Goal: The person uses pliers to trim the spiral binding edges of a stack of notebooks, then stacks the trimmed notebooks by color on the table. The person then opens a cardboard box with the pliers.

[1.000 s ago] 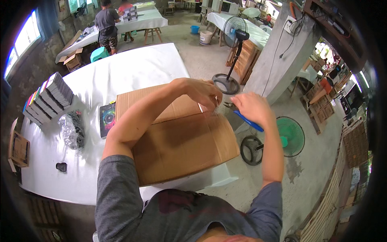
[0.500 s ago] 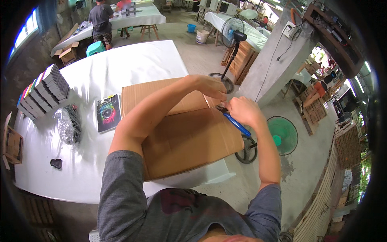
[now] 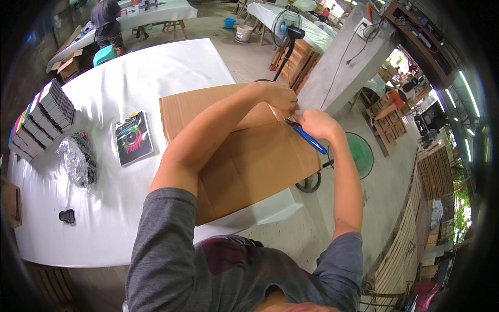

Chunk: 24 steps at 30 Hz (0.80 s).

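Note:
A flat brown cardboard box lies on the white table, its right part hanging over the table's edge. My left hand presses down on the box's far right corner, fingers curled on the cardboard. My right hand is closed on a pair of blue-handled pliers, whose metal jaws touch the box edge right beside my left fingers.
A row of dark booklets stands at the table's left, with a plastic-wrapped bundle, a colourful booklet and a small black object near it. Standing fans and a concrete pillar are on the right. A person works at a far table.
My right hand with the pliers has moved left from off the box's side up to its corner, meeting my left hand. My left hand has stayed on the corner.

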Available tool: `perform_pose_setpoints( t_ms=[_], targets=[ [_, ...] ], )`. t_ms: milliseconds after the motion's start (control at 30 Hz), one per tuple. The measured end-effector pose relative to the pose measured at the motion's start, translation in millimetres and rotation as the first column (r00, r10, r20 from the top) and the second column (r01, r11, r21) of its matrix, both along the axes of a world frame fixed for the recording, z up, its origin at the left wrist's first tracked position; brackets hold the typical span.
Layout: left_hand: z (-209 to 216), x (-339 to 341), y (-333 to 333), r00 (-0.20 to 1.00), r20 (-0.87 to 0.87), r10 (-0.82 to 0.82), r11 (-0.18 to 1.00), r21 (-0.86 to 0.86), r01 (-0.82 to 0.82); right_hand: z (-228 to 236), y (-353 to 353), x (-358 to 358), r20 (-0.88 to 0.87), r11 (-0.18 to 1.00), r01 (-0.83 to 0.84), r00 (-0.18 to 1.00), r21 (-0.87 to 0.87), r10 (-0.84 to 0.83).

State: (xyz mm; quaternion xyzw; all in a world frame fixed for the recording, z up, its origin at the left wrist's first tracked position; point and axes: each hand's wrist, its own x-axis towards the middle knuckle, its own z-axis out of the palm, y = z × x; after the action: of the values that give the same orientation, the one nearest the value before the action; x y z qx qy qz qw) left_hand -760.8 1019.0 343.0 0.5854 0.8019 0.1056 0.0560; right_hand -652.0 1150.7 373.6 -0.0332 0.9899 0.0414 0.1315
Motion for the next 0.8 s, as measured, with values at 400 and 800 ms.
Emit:
perform_pose_setpoints(
  t_ms=[400, 800],
  targets=[
    [14.5, 5.8, -21.9, 0.985, 0.161, 0.058, 0.976, 0.2, -0.091, -13.1, -31.1, 32.9, -0.279, 0.958, 0.279, 0.916, -0.069, -0.287],
    [-11.7, 104.2, -64.2, 0.671, -0.6, 0.436, 0.897, 0.228, -0.378, -27.4, -26.6, 43.3, -0.393, 0.975, 0.201, 0.893, -0.091, -0.221]
  ],
)
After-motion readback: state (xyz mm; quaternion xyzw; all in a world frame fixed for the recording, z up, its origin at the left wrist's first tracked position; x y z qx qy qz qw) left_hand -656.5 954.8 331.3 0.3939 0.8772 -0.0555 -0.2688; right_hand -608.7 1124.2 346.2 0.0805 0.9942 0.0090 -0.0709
